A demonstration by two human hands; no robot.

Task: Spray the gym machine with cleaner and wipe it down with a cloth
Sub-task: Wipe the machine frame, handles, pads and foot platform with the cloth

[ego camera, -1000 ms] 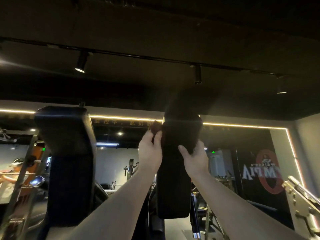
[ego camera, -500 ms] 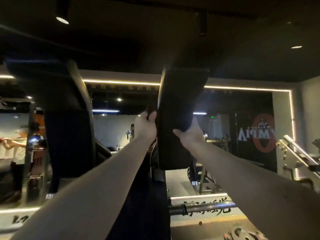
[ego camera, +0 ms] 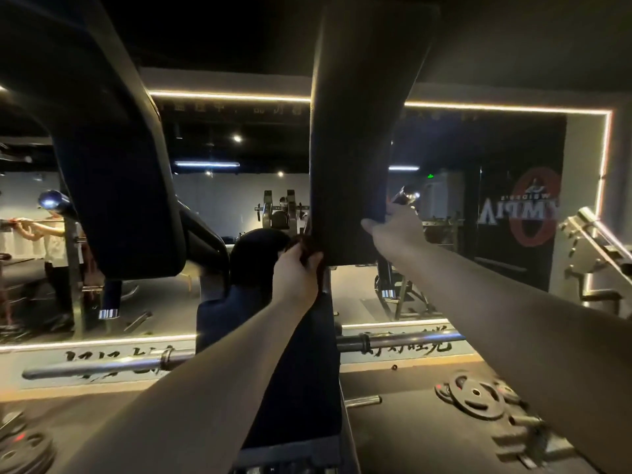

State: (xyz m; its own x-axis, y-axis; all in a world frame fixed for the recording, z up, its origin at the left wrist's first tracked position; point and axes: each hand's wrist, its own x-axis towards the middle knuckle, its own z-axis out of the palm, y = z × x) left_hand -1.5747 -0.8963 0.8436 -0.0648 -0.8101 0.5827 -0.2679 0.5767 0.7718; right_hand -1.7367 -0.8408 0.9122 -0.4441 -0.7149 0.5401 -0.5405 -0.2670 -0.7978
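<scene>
Left grip (ego camera: 297, 273) pinches cloth (ego camera: 305, 246) at pad (ego camera: 349, 148) edge — right grip (ego camera: 398, 230) clasps pad.

The tall black upholstered pad (ego camera: 349, 148) of the gym machine is standing upright, and the dark bunched cloth (ego camera: 305, 246) is sitting crumpled against its lower left edge.

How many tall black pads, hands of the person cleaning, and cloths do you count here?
Tall black pads: 2 (left pad, right pad)
Hands: 2 (left hand, right hand)
Cloths: 1 (cloth, held by the left hand at the right pad's lower edge)
Total: 5
</scene>
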